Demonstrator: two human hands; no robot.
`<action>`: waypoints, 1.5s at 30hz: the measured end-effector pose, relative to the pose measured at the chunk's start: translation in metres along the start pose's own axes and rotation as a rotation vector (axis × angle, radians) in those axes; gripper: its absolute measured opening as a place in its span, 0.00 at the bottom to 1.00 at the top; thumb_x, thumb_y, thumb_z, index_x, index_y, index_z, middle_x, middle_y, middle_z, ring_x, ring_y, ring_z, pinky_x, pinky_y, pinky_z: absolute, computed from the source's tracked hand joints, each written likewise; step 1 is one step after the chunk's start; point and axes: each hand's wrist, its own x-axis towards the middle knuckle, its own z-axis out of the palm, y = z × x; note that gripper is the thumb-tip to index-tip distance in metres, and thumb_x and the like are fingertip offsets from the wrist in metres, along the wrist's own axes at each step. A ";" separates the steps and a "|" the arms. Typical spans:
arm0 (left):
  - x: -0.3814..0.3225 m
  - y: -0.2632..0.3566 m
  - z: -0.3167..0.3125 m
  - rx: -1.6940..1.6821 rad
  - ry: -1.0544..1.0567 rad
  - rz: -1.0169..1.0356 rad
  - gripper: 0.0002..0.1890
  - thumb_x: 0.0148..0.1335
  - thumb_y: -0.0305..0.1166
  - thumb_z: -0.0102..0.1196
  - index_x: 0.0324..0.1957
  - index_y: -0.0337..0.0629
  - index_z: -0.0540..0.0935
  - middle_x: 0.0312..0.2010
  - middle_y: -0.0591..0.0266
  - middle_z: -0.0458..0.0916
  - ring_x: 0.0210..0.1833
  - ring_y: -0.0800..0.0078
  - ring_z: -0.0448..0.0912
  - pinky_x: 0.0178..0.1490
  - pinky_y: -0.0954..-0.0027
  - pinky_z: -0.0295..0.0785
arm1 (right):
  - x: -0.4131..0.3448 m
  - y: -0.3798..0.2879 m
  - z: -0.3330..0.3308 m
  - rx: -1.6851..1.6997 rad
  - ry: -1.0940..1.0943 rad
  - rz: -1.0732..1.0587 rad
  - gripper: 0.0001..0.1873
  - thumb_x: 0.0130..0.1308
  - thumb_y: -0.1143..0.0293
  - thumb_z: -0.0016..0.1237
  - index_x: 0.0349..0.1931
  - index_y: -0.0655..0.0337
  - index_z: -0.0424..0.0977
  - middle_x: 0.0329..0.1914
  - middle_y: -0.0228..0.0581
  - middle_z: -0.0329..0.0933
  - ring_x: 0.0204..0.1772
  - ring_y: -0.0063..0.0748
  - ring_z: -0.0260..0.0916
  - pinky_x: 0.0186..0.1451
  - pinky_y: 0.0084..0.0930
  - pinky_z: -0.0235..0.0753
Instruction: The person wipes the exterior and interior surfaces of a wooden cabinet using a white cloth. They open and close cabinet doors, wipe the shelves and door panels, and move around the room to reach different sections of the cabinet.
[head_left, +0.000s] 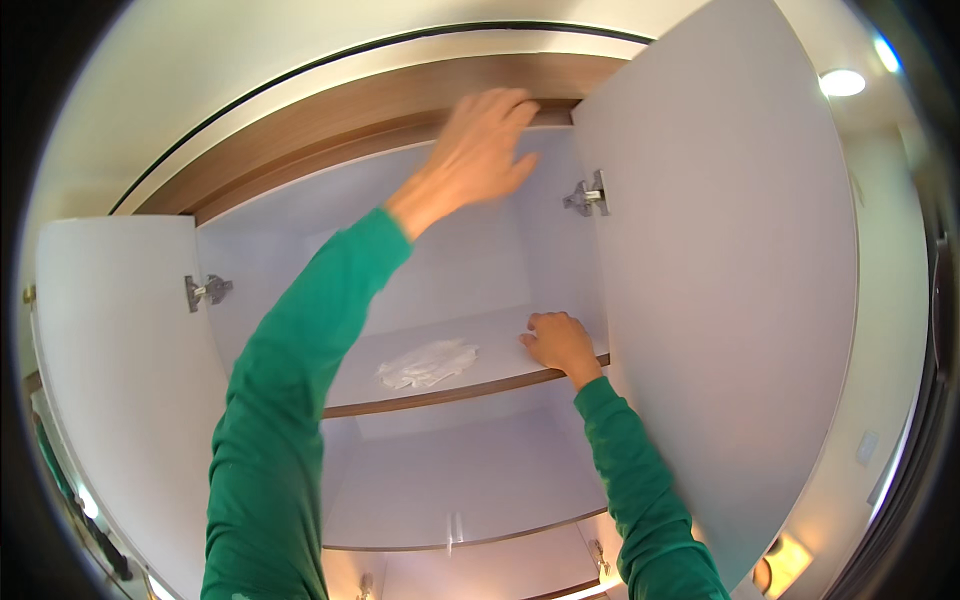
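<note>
My left hand (484, 146) is raised in front of the cabinet's upper opening, near the wood-toned top rail (390, 124). Its thumb stands apart from the fingers and nothing shows in it; the hand is slightly blurred. Lower down on the right, my right hand (560, 341) rests at the front edge of the upper shelf (495, 330), fingers curled over the board, with no object visible in it. On that shelf, left of my right hand and apart from it, lies a crumpled white cloth or tissue (427, 364).
The right cabinet door (720, 262) stands wide open on a metal hinge (589, 193). On the left, another open door (120, 360) hangs from its hinge (206, 291). A lower shelf (465, 480) sits beneath. A ceiling light (841, 82) glows at upper right.
</note>
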 end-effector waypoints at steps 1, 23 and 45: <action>0.017 -0.005 0.007 0.051 -0.024 0.009 0.32 0.63 0.41 0.63 0.65 0.33 0.74 0.68 0.44 0.71 0.71 0.45 0.67 0.72 0.49 0.61 | 0.000 0.001 -0.001 0.005 -0.005 -0.006 0.15 0.66 0.58 0.54 0.40 0.61 0.83 0.41 0.48 0.85 0.51 0.55 0.80 0.54 0.50 0.78; -0.160 -0.164 -0.122 0.584 -0.274 -0.402 0.41 0.72 0.54 0.52 0.80 0.48 0.56 0.82 0.64 0.50 0.84 0.63 0.49 0.82 0.46 0.48 | 0.006 0.005 -0.003 -0.068 -0.193 0.052 0.23 0.64 0.48 0.58 0.46 0.58 0.84 0.42 0.41 0.87 0.51 0.46 0.82 0.62 0.44 0.72; -0.125 -0.137 -0.174 -0.199 -0.010 -0.979 0.60 0.56 0.55 0.68 0.80 0.32 0.49 0.67 0.40 0.68 0.70 0.49 0.69 0.69 0.54 0.69 | 0.005 0.003 -0.002 -0.057 -0.103 0.039 0.22 0.60 0.51 0.61 0.44 0.60 0.85 0.39 0.47 0.87 0.47 0.51 0.83 0.60 0.44 0.77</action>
